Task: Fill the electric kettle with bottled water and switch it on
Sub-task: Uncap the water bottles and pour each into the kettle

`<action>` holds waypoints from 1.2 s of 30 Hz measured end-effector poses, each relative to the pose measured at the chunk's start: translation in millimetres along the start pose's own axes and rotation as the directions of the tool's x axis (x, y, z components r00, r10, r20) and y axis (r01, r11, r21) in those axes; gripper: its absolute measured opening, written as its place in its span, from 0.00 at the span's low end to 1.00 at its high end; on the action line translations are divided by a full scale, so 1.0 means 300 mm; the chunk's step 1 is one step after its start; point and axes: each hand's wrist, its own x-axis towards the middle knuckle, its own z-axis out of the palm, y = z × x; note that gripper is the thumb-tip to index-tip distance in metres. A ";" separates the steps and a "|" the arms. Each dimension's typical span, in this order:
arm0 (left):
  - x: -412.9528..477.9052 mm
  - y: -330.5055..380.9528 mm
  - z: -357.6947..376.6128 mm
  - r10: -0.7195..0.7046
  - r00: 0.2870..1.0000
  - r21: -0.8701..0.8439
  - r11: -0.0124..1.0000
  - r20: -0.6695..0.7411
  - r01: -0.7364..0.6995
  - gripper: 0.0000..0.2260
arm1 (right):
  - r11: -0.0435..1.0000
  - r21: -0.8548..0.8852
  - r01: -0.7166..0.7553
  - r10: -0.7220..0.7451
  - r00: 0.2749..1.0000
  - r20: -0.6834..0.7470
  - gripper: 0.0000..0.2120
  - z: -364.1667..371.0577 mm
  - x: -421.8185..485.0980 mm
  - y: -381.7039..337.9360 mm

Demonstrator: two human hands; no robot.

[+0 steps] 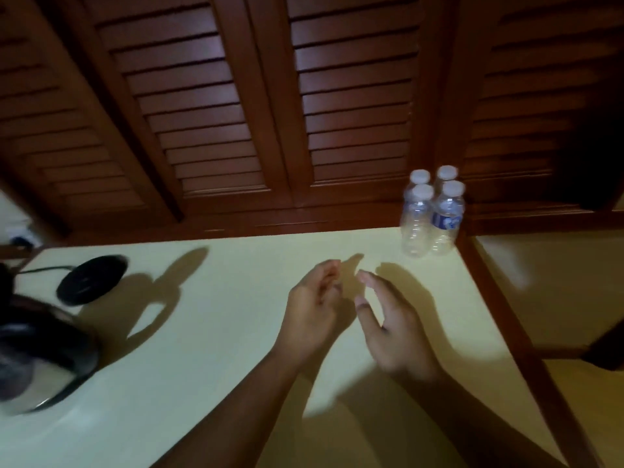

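Several clear plastic water bottles [432,211] with white caps stand together at the far right corner of the pale yellow table [209,383]. The kettle [37,359], dark and blurred, sits at the left edge, off its round black base [91,280], which lies behind it with a cord trailing left. My left hand [312,309] hovers mid-table with fingers loosely curled and nothing in them. My right hand [391,329] is beside it, fingers straight and apart, empty, a short way in front of the bottles.
Dark wooden louvred doors [202,106] rise right behind the table. A wooden rail [516,332] borders the table's right side, with a lower pale surface beyond it. A socket area shows dimly at the far left.
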 end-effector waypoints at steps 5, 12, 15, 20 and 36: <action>-0.238 -0.169 -0.280 -0.063 0.986 0.083 0.994 -0.151 0.076 0.19 | 0.969 0.102 0.224 -0.240 0.953 0.185 0.20 0.247 -0.077 -0.171; -0.580 -0.324 -0.679 -0.182 0.886 0.100 0.964 -0.425 0.246 0.19 | 0.893 0.271 0.359 -0.439 0.828 0.349 0.20 0.610 -0.215 -0.431; -0.721 -0.377 -0.854 -0.218 0.829 0.085 0.949 -0.514 0.302 0.18 | 0.860 0.346 0.376 -0.495 0.781 0.381 0.19 0.765 -0.292 -0.551; -0.899 -0.492 -1.166 -0.224 0.756 0.062 0.942 -0.616 0.329 0.16 | 0.807 0.403 0.432 -0.580 0.710 0.400 0.19 1.033 -0.408 -0.766; -0.720 -0.913 -1.837 -0.194 0.597 0.066 0.921 -0.778 0.385 0.18 | 0.674 -0.330 0.661 -0.279 0.641 0.715 0.37 1.643 -0.433 -1.116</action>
